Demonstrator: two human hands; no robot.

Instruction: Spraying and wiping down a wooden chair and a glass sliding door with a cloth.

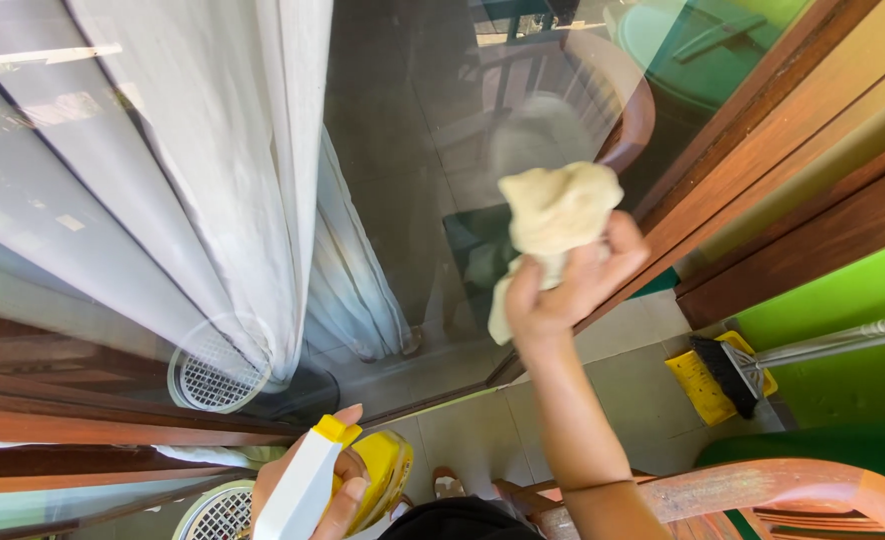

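against the glass door panel, right hand is raised with fingers closed around a bunched cream cloth, pressing it to the pane beside the brown wooden frame; left hand sits low near the body, fingers wrapped about the neck of a yellow spray bottle with a white trigger head, thumb up; white curtain hangs behind the glass; risk noted: the cloth is held by a loose bunch only, with a tail hanging below the palm, so it could slip from the grip if dragged hard across the pane; risk noted: the bottle is held one-handed and tilted, nozzle pointing away from the glass, so a squeeze could wet the tiled floor; containers: bottle body is opaque yellow, fill level cannot be told; yellow dustpan on the floor at right carries a black-bristled brush across it, no debris visible in it; a round mesh item shows by the curtain foot, contents unclear
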